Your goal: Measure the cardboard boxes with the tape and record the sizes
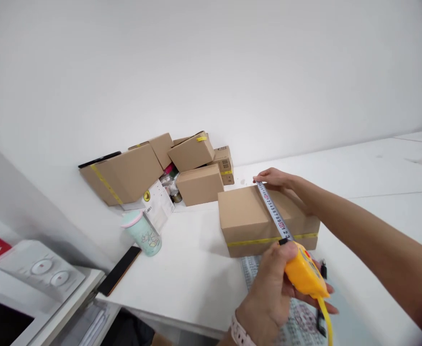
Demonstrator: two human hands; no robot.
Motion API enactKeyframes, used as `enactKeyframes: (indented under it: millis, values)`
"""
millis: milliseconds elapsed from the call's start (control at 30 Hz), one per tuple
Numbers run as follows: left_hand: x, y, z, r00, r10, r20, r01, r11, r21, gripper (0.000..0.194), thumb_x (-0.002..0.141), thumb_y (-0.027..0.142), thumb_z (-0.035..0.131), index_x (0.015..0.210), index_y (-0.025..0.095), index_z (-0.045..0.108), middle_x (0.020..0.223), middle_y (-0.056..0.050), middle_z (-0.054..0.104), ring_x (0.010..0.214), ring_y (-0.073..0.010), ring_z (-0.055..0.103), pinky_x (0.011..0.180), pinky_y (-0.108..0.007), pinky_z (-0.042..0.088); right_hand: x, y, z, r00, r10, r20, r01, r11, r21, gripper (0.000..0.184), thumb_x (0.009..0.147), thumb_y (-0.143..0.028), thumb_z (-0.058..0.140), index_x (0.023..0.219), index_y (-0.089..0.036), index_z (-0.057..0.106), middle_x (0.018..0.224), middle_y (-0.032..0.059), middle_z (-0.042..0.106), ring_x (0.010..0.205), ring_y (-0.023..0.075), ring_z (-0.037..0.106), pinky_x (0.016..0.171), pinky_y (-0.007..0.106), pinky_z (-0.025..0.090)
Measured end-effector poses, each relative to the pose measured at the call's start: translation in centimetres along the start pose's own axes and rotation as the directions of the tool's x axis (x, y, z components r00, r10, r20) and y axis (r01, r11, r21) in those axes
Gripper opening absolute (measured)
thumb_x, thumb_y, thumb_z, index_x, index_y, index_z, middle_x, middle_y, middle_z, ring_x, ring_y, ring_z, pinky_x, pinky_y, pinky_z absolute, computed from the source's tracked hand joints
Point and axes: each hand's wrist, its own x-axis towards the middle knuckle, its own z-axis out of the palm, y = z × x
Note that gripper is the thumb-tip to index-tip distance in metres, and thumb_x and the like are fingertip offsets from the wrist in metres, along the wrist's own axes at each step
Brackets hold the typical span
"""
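A cardboard box (241,211) with yellow tape along its front side sits on the white table. Wrapped round a yellow tape measure (306,271) is my left hand (268,293), in front of the box, a pale band on its wrist. The metal blade (271,209) runs out from the case across the box's top to the far edge. At that far edge my right hand (271,178) pinches the blade's end between its fingers. A yellow strap (325,317) hangs from the case. Under the left hand lies a printed sheet (299,327), partly hidden.
Several cardboard boxes (199,185) are stacked against the wall at the back left. A mint-green tumbler (146,235) stands before them, beside a white package (158,206). A dark flat object (119,271) lies at the table's left edge, near a white microwave (34,278).
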Motion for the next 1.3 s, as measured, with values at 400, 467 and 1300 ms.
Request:
enactKeyframes:
  millis: [400, 467, 1300]
  values:
    - [0.3, -2.2, 0.0, 0.999, 0.009, -0.045, -0.014, 0.994, -0.111, 0.078, 0.054, 0.075, 0.08, 0.1, 0.016, 0.056, 0.086, -0.006, 0.065, 0.068, -0.0223, 0.069, 0.049, -0.032, 0.058, 2.1, 2.4, 1.6, 0.999, -0.02, -0.034, 0.022, 0.997, 0.075, 0.037, 0.068, -0.055, 0.08, 0.07, -0.02, 0.069, 0.076, 0.0061, 0.071, 0.072, 0.0221, 0.062, 0.066, 0.033, 0.05]
    - [0.5, -2.3, 0.1, 0.999, 0.005, -0.048, -0.01, 0.994, -0.109, 0.079, 0.054, 0.075, 0.08, 0.101, 0.016, 0.056, 0.088, -0.006, 0.065, 0.069, -0.0225, 0.07, 0.05, -0.033, 0.059, 2.2, 2.3, 1.9, 0.998, -0.03, -0.05, 0.034, 0.996, 0.084, 0.036, 0.067, -0.053, 0.082, 0.065, -0.02, 0.068, 0.074, 0.0062, 0.07, 0.075, 0.0231, 0.063, 0.069, 0.034, 0.051]
    - [-2.4, 6.4, -10.2, 0.834, 0.505, -0.223, -0.447, 0.855, 0.264, 0.057, 0.071, 0.052, 0.083, 0.112, 0.02, 0.061, 0.123, -0.009, 0.063, 0.079, -0.0217, 0.071, 0.067, -0.037, 0.061, -15.2, 3.3, -0.2, 0.905, 0.06, -0.42, 0.012, 0.986, 0.167, 0.059, 0.088, -0.076, 0.049, 0.127, -0.035, 0.066, 0.126, 0.0058, 0.068, 0.109, 0.0309, 0.063, 0.083, 0.038, 0.053]
